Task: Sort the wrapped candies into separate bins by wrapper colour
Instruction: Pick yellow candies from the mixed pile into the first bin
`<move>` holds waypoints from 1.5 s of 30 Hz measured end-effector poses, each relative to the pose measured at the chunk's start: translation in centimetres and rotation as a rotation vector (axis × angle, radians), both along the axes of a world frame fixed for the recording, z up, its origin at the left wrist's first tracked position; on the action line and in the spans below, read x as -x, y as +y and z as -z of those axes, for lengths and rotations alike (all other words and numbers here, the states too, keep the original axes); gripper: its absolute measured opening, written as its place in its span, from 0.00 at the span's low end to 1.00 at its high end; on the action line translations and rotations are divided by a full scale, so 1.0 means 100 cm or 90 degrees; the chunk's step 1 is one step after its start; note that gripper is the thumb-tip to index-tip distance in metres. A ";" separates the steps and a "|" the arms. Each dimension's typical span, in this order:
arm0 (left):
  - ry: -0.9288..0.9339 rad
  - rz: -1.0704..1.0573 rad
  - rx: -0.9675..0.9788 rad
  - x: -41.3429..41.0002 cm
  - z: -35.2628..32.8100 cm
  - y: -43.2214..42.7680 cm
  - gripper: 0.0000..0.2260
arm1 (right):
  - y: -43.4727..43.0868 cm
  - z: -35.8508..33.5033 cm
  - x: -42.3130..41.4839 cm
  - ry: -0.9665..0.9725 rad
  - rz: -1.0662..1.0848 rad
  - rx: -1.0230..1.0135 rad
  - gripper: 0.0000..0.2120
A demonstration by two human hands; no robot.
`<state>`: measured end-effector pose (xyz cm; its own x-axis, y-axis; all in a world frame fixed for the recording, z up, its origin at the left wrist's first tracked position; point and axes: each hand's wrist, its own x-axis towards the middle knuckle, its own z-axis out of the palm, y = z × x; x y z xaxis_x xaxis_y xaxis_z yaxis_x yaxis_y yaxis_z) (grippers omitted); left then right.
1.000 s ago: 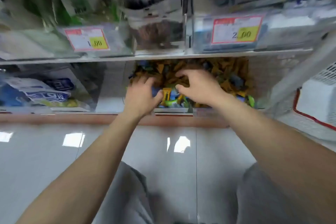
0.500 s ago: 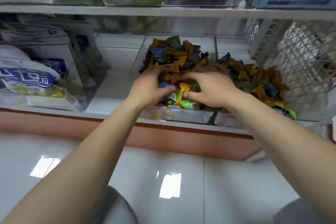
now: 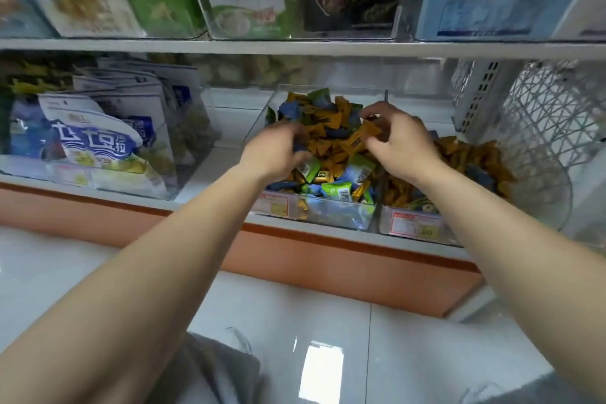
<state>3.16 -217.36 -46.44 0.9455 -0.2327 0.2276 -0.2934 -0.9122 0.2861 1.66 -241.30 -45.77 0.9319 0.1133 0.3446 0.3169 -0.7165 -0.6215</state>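
Observation:
A clear plastic bin (image 3: pixel 341 218) on the bottom shelf holds a mixed heap of wrapped candies (image 3: pixel 331 154): yellow-orange, blue and green. The clear bin to its right (image 3: pixel 410 223) holds mostly yellow-orange candies (image 3: pixel 469 157). My left hand (image 3: pixel 273 151) is curled over the left side of the heap, with a dark blue wrapper showing at its fingertips. My right hand (image 3: pixel 398 141) is raised over the heap's right side and pinches a yellow-orange candy (image 3: pixel 369 133) between thumb and fingers.
Snack bags (image 3: pixel 98 141) fill a clear bin to the left. A white lattice basket (image 3: pixel 554 128) stands at the right. The shelf above (image 3: pixel 295 47) carries packets and price tags. A gap of bare shelf (image 3: pixel 210 170) lies left of the candy bin.
My right hand has lifted off the heap with a yellow-orange candy pinched in it. My left hand shifted a little back into the pile. The camera moved closer and tilted up.

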 end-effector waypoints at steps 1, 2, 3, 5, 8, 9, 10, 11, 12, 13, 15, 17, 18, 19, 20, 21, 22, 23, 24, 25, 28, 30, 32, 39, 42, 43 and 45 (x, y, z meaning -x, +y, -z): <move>-0.017 -0.004 -0.015 0.007 0.002 -0.001 0.14 | -0.001 -0.003 0.000 -0.006 -0.006 0.031 0.11; -0.027 -0.003 -0.019 0.012 0.004 -0.002 0.12 | -0.001 -0.006 -0.001 -0.015 -0.008 0.060 0.10; -0.029 0.000 -0.016 0.016 0.006 -0.002 0.11 | 0.000 -0.009 -0.003 -0.022 -0.004 0.087 0.09; -0.017 0.004 -0.002 0.019 0.008 0.000 0.13 | 0.004 -0.011 -0.006 -0.019 0.019 0.203 0.08; 0.039 0.019 0.017 0.019 0.007 0.010 0.22 | 0.008 -0.003 -0.004 -0.042 0.039 0.358 0.14; 0.054 0.028 0.025 0.019 0.007 0.014 0.24 | 0.010 -0.002 0.000 -0.064 0.025 0.331 0.17; 0.061 0.039 0.032 0.018 0.006 0.018 0.24 | 0.012 -0.002 0.004 -0.084 -0.004 0.294 0.18; 0.063 0.052 0.035 0.017 0.005 0.020 0.22 | 0.014 -0.002 0.007 -0.080 -0.044 0.279 0.20; 0.059 0.064 0.038 0.015 0.004 0.022 0.19 | 0.016 -0.003 0.010 -0.050 -0.083 0.301 0.24; 0.052 0.073 0.044 0.014 0.003 0.023 0.16 | 0.018 -0.004 0.013 -0.006 -0.113 0.355 0.29; 0.046 0.067 0.082 0.014 0.003 0.025 0.13 | 0.021 -0.001 0.017 0.066 -0.134 0.510 0.36; 0.052 0.038 0.143 0.015 0.006 0.026 0.14 | 0.023 0.006 0.019 0.083 -0.125 0.577 0.32; 0.051 0.026 0.171 0.015 0.008 0.026 0.14 | 0.024 0.007 0.020 0.080 -0.124 0.565 0.29; 0.046 0.017 0.197 0.015 0.009 0.026 0.13 | 0.026 0.007 0.020 0.082 -0.131 0.533 0.25; 0.037 0.010 0.218 0.016 0.010 0.027 0.13 | 0.026 0.006 0.020 0.087 -0.148 0.504 0.21; 0.029 0.006 0.233 0.016 0.010 0.027 0.12 | 0.026 0.004 0.019 0.096 -0.171 0.495 0.19; 0.023 0.003 0.237 0.016 0.009 0.028 0.12 | 0.026 0.003 0.018 0.099 -0.191 0.508 0.19; 0.016 0.002 0.230 0.016 0.009 0.029 0.12 | 0.026 0.003 0.018 0.094 -0.202 0.530 0.19; 0.010 0.003 0.214 0.016 0.008 0.029 0.12 | 0.026 0.004 0.018 0.079 -0.204 0.548 0.20; 0.005 0.005 0.195 0.016 0.007 0.029 0.12 | 0.027 0.006 0.018 0.056 -0.203 0.555 0.20; 0.000 -0.003 0.170 0.019 0.002 0.030 0.13 | 0.032 0.009 0.018 0.006 -0.200 0.527 0.17; -0.001 -0.019 0.181 0.022 -0.003 0.033 0.14 | 0.030 0.007 0.017 0.030 -0.194 0.454 0.14; -0.006 -0.044 0.212 0.024 -0.007 0.039 0.14 | 0.025 0.005 0.015 0.044 -0.179 0.355 0.11; 0.075 -0.084 0.152 0.039 -0.019 0.060 0.19 | 0.024 0.002 0.017 -0.050 -0.044 0.011 0.07; 0.065 -0.106 0.064 0.045 -0.010 0.053 0.15 | 0.030 0.000 0.019 -0.041 -0.041 -0.023 0.04; 0.059 -0.106 0.057 0.045 -0.007 0.049 0.15 | 0.032 0.000 0.020 -0.037 -0.044 -0.017 0.05; 0.061 -0.098 0.087 0.044 -0.001 0.041 0.16 | 0.035 -0.001 0.021 -0.029 -0.040 -0.004 0.04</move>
<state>-1.28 -213.31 -46.31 0.9862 -0.0572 0.1551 -0.1195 -0.8950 0.4298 -0.42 -237.79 -45.69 0.9061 0.1689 0.3878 0.3896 -0.6904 -0.6096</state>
